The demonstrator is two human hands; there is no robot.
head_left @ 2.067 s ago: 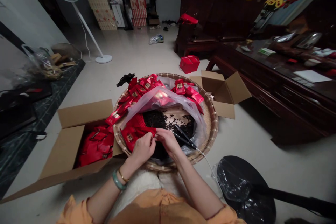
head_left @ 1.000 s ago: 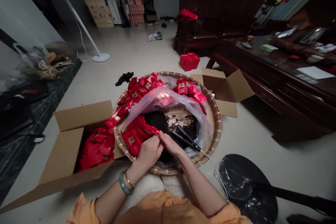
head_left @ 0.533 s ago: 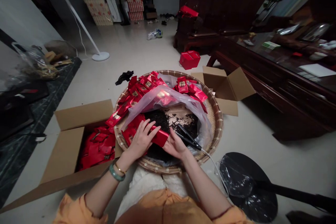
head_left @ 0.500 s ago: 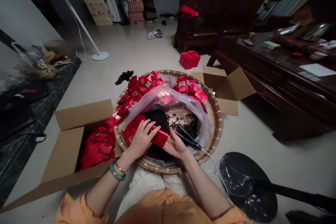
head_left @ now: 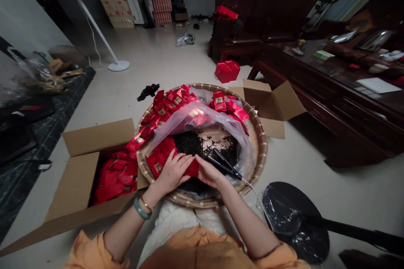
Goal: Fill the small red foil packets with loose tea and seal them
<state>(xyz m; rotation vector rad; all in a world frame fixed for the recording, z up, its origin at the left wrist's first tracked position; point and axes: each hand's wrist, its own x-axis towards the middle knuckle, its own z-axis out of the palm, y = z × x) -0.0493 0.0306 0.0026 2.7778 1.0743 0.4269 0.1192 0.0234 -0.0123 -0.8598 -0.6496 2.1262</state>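
Between my left hand [head_left: 175, 171] and my right hand [head_left: 208, 172] is a red foil packet [head_left: 192, 169], gripped from both sides over the front of a round woven bamboo tray [head_left: 264, 151]. My fingers partly cover it. Dark loose tea leaves [head_left: 189, 142] lie just beyond, inside a translucent plastic bag [head_left: 246, 151] whose mouth is spread wide. A black hair-straightener-like sealer [head_left: 224, 164] with a white cord rests on the leaves beside my right hand, its jaws apart. More red packets [head_left: 159, 162] lie next to my left hand.
Left of the tray stands an open cardboard box [head_left: 74, 176] full of red packets; another open cardboard box [head_left: 265, 103] is behind right. A black round base [head_left: 296, 218] wrapped in plastic lies front right. Filled red packets [head_left: 170, 107] line the tray's far rim. A white fan [head_left: 118, 65] stands far left.
My hands have drawn closer together on the red packet, my left hand moving right over its top edge, so less of it shows. The view has shifted slightly.
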